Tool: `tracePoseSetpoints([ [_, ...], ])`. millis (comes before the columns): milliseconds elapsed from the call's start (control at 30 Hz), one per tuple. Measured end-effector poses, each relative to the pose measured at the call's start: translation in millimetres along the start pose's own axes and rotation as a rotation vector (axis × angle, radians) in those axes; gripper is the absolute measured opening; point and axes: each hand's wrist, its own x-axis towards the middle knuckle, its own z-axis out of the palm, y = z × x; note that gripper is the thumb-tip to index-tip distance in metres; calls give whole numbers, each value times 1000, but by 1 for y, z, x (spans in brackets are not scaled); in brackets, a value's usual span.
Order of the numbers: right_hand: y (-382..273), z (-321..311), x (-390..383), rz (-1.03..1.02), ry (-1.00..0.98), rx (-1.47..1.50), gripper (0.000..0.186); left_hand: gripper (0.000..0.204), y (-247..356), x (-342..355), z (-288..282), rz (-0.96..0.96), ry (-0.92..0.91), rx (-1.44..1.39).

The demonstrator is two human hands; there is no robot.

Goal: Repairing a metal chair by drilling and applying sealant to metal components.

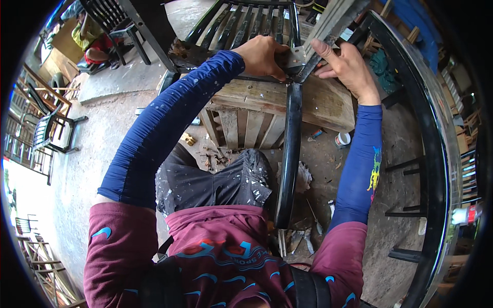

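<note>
At the top centre a dark chair frame (pixel 187 61) with a slatted part (pixel 241 25) rests on a worn wooden bench (pixel 318 110). My left hand (pixel 259 59) is closed on the frame at the corner joint, beside a small grey plate (pixel 296 55). My right hand (pixel 349 69) grips a long grey angled piece (pixel 334 18) just right of that joint, thumb raised along it, fingers partly hidden. A black leg (pixel 289 169) runs from the joint toward me, over the bench's front edge.
A seated co-worker (pixel 84 41) is at upper left among black chairs (pixel 49 131). A long black, glossy-topped piece of furniture (pixel 426 113) curves along the right. Tools (pixel 308 241), debris and a white tub (pixel 342 139) lie on the floor below.
</note>
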Motion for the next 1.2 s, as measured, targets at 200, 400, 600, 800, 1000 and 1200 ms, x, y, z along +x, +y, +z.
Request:
tracePoseSetpoints([
  [200, -12, 17, 12, 310, 58, 78, 48, 83, -6, -1, 0, 29, 4, -106],
  [400, -15, 19, 9, 455, 98, 280, 30, 87, -12, 1, 0, 74, 31, -62],
  [600, -27, 24, 2, 516, 205, 271, 27, 78, -17, 6, 6, 134, 12, -16],
  [800, -34, 31, 11, 564, 220, 148, 28, 64, -30, 10, 6, 224, 65, 7],
  [1000, -32, 30, 7, 525, 214, 211, 35, 80, -23, 0, -6, 198, 3, -61],
  [1200, -41, 22, 13, 564, 142, 267, 38, 77, -24, 4, -13, 177, -92, -76],
])
